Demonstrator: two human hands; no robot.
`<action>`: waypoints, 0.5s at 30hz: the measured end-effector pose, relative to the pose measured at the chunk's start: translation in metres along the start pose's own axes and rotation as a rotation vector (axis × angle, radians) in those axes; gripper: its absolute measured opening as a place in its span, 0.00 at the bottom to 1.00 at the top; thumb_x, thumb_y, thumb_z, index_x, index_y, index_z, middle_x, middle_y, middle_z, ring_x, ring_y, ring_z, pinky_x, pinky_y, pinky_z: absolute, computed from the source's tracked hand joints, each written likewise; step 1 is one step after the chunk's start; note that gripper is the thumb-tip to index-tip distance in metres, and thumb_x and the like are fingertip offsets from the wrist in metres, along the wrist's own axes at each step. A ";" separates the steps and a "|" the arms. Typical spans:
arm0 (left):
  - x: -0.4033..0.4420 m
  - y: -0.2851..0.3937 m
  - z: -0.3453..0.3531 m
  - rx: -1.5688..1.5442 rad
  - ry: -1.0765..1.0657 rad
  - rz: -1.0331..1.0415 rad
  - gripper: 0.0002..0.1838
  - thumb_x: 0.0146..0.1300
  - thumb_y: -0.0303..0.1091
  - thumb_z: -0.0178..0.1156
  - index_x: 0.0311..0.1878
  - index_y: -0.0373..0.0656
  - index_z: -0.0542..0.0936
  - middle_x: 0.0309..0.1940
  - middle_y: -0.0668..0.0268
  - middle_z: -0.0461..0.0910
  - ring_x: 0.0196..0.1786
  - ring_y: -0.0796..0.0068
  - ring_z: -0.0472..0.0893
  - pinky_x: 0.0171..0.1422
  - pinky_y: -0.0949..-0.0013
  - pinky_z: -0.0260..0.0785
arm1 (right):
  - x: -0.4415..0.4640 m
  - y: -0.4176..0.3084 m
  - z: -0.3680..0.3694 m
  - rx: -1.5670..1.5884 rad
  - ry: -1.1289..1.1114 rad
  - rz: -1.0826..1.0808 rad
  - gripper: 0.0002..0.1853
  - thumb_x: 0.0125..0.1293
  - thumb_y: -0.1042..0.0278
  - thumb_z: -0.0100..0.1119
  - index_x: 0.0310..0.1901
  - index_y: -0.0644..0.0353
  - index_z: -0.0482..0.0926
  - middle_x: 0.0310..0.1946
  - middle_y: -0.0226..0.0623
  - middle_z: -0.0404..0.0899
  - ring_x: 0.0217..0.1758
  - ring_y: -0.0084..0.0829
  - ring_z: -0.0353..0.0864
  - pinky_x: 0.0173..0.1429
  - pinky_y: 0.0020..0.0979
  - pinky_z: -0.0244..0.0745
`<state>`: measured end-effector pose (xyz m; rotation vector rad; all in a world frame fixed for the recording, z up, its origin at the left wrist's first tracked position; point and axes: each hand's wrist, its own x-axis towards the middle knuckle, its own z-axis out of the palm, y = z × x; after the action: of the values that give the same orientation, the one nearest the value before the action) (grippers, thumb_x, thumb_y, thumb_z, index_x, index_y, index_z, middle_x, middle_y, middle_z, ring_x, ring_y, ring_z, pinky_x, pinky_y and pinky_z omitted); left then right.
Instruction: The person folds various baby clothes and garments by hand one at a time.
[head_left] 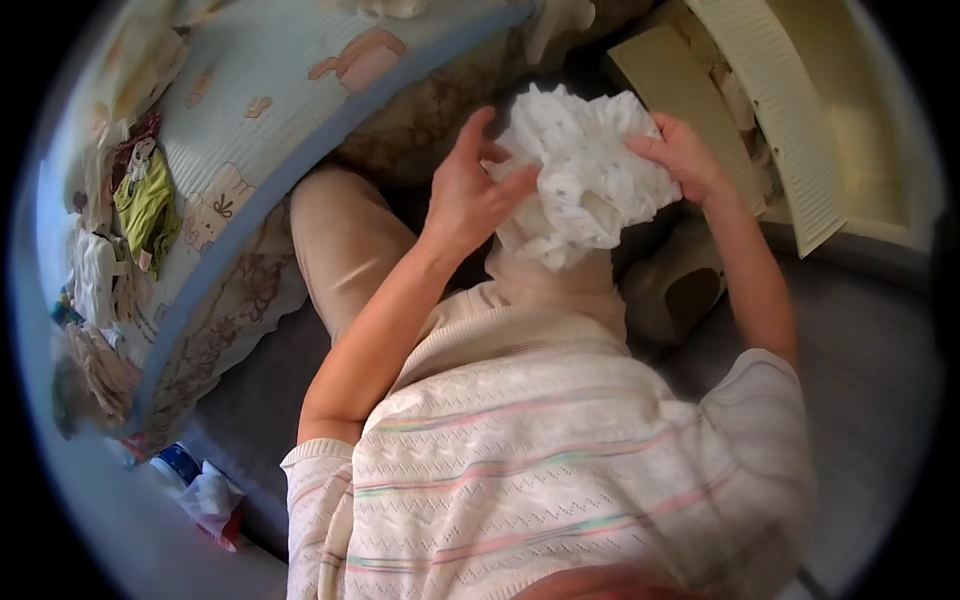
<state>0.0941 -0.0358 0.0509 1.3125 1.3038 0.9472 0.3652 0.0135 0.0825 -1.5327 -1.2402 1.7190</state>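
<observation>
A white bundle point(590, 170) of thin, crumpled, ruffled material is held up between the person's 2 hands, over the lap and beyond the blue-trimmed near edge of the bed mat; whether it is cloth or plastic I cannot tell. The right hand point(695, 165) grips its right side in a narrow pinch, thumb on top, the other fingers mostly hidden behind. The left hand point(468, 195) stands wide at the left side, fingers spread, 1 fingertip overlapping the bundle; I cannot tell whether it presses on it.

Below are beige trousers point(350, 250) and a pale knitted top point(530, 460) with coloured stripes. To the left, the light blue bed mat point(290, 80) bears cartoon prints. Along its left edge lie a yellow-green garment point(145, 215) and, beside it, white clothes point(92, 275). Near the mat's lower left corner, on the dark grey floor point(255, 385), sits a white plastic bag point(210, 498) with red at its bottom. A cream ribbed panel point(770, 90) slants at the upper right.
</observation>
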 end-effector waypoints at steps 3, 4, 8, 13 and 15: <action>-0.002 0.007 -0.005 -0.043 0.028 -0.082 0.40 0.46 0.40 0.67 0.63 0.38 0.63 0.39 0.62 0.75 0.33 0.76 0.74 0.41 0.73 0.69 | -0.003 -0.008 -0.002 -0.007 -0.024 -0.055 0.19 0.57 0.67 0.64 0.47 0.67 0.73 0.39 0.35 0.78 0.38 0.21 0.77 0.44 0.24 0.75; -0.001 0.000 -0.004 -0.096 0.060 -0.056 0.40 0.46 0.41 0.68 0.63 0.38 0.63 0.39 0.62 0.75 0.31 0.78 0.73 0.39 0.73 0.69 | -0.004 -0.009 -0.004 -0.002 -0.022 -0.051 0.19 0.57 0.66 0.64 0.47 0.67 0.73 0.38 0.35 0.78 0.38 0.22 0.77 0.44 0.24 0.75; -0.003 -0.013 -0.005 -0.063 0.077 -0.079 0.41 0.50 0.38 0.68 0.65 0.36 0.60 0.42 0.62 0.74 0.38 0.78 0.75 0.41 0.74 0.70 | -0.001 0.004 -0.011 -0.224 0.039 -0.026 0.19 0.59 0.66 0.62 0.49 0.67 0.73 0.43 0.35 0.78 0.44 0.21 0.76 0.49 0.27 0.74; -0.003 -0.029 0.001 -0.489 -0.102 -0.350 0.44 0.48 0.45 0.69 0.65 0.36 0.60 0.45 0.61 0.76 0.39 0.76 0.75 0.40 0.73 0.70 | -0.006 0.027 -0.014 -0.012 0.028 0.098 0.27 0.57 0.56 0.64 0.52 0.67 0.72 0.43 0.37 0.78 0.42 0.26 0.78 0.47 0.28 0.74; -0.003 -0.033 0.006 -0.708 -0.221 -0.394 0.37 0.52 0.41 0.67 0.62 0.37 0.63 0.47 0.63 0.76 0.45 0.76 0.76 0.44 0.74 0.70 | 0.001 0.036 -0.016 0.038 -0.011 0.211 0.29 0.58 0.52 0.63 0.55 0.65 0.71 0.46 0.37 0.77 0.46 0.27 0.78 0.49 0.30 0.74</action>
<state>0.0931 -0.0423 0.0178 0.5648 0.8819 0.8397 0.3867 0.0027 0.0511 -1.6838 -1.0765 1.8731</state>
